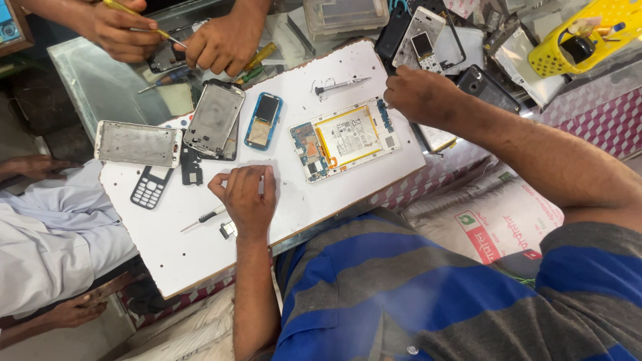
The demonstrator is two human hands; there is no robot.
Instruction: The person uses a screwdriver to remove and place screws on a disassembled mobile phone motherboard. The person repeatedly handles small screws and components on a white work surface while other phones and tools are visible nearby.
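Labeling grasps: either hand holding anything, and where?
Cannot tell. Left hand lies fingers-down on the white board; right hand touches the opened tablet at its corner.

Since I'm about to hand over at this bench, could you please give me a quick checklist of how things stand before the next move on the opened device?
1. Opened device flat on white board: ok.
2. Right hand at its top right corner: ok; whether it grips anything: cannot tell.
3. Left hand resting on board, apart from the device: ok.
4. Screwdriver lying beside left hand: ok.
5. Another person's hands clear of the device: ok.
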